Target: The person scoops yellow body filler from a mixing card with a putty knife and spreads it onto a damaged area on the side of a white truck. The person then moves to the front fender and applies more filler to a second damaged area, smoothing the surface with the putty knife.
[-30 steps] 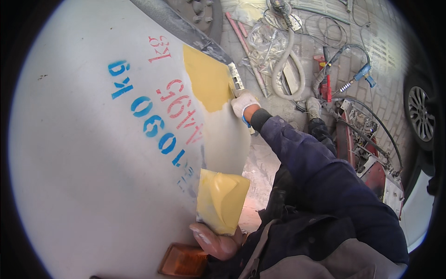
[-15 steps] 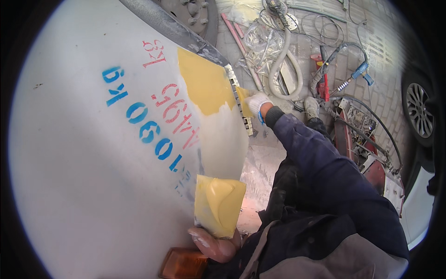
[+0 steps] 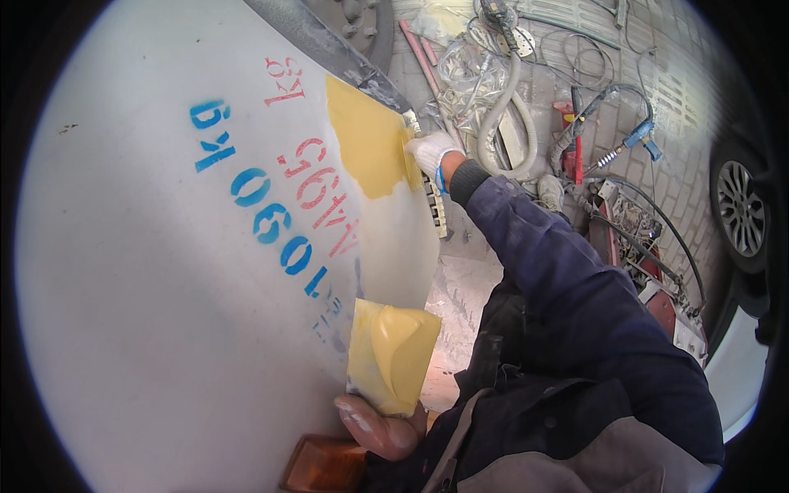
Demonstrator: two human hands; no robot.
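Note:
My left hand (image 3: 380, 429) is bare and smudged with pale filler. Its fingers grip the lower edge of a square putty board (image 3: 355, 380), which carries a thick, folded mound of yellow body filler (image 3: 396, 343). Farther off, my right hand (image 3: 432, 153), in a white knit glove, is closed on a thin yellowish putty spreader (image 3: 409, 161). The spreader lies against the right edge of a yellow filler patch (image 3: 366, 144) on the white vehicle panel (image 3: 164, 271). Much of the spreader is hard to tell from the patch behind it.
An orange lamp (image 3: 325, 463) sits low on the panel. A black-and-white strip (image 3: 436, 209) runs along the panel's edge. On the paving lie a pale hose (image 3: 485, 135), a blue air gun (image 3: 641, 135), cables and red parts (image 3: 604, 230). A parked car's wheel (image 3: 741, 205) stands right.
My right hand has moved left and up, bringing the spreader from beyond the panel's edge onto the filler patch. My left hand still holds the board, and the view has shifted slightly.

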